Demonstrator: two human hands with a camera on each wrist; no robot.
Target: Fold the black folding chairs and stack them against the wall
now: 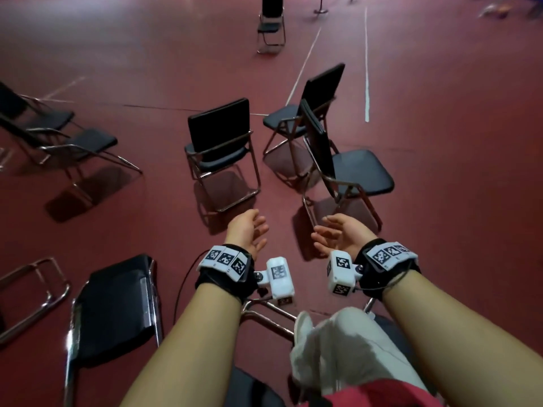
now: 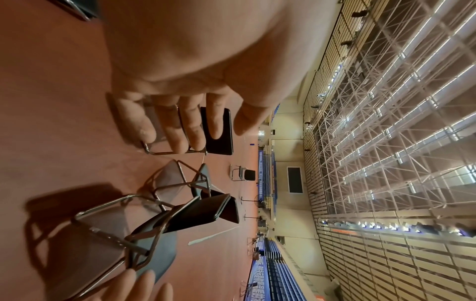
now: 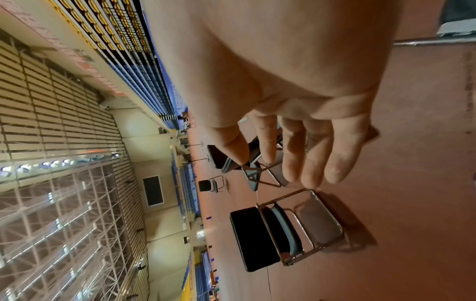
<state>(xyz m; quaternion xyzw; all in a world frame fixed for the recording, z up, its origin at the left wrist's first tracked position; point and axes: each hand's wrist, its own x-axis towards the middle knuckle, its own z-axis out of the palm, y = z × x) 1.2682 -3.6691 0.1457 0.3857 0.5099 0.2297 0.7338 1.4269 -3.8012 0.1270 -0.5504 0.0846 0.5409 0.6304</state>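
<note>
Several black folding chairs with metal frames stand unfolded on the dark red floor. One chair (image 1: pixel 220 148) (image 3: pixel 270 234) faces away just ahead of my left hand (image 1: pixel 252 230) (image 2: pixel 180 122). A second chair (image 1: pixel 346 168) (image 2: pixel 180 220) stands ahead of my right hand (image 1: pixel 332 235) (image 3: pixel 296 154), with a third chair (image 1: pixel 308 110) behind it. Both hands hover in the air with palms facing each other and fingers relaxed, holding nothing and touching no chair. A tipped chair (image 1: pixel 117 306) lies at my lower left.
Two more chairs (image 1: pixel 58 133) stand at the far left, a lone chair (image 1: pixel 271 24) at the far top, and a bare chair frame (image 1: pixel 32 292) at the left edge. White lines (image 1: pixel 366 69) cross the floor. My light trouser leg (image 1: pixel 346 348) shows below.
</note>
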